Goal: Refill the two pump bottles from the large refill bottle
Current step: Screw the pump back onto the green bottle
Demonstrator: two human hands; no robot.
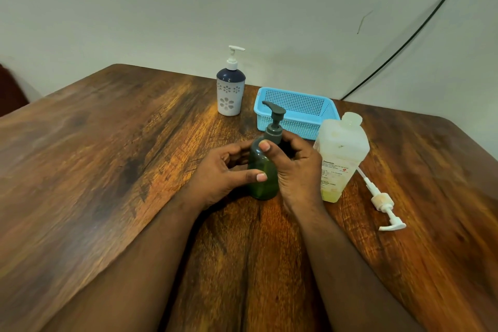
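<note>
Head view. Green pump bottle (pixel 262 172): upright on wooden table (pixel 107 156), centre, grey pump head (pixel 274 121) fitted, nozzle pointing left. Left hand (pixel 223 172): curled round the bottle's left side, thumb across the front. Right hand (pixel 296 167): wrapped round the bottle's right side, thumb at the shoulder just below the collar. Large refill bottle (pixel 341 153): translucent, uncapped, upright just beside the right hand, yellowish liquid low in the base. White pump assembly (pixel 382 202): lying flat on table, right of refill bottle. White and navy pump bottle (pixel 231 94): upright, farther back, pump fitted. Blue basket (pixel 296 113): behind green bottle, beside the white one. Black cable (pixel 420 27): along wall.
</note>
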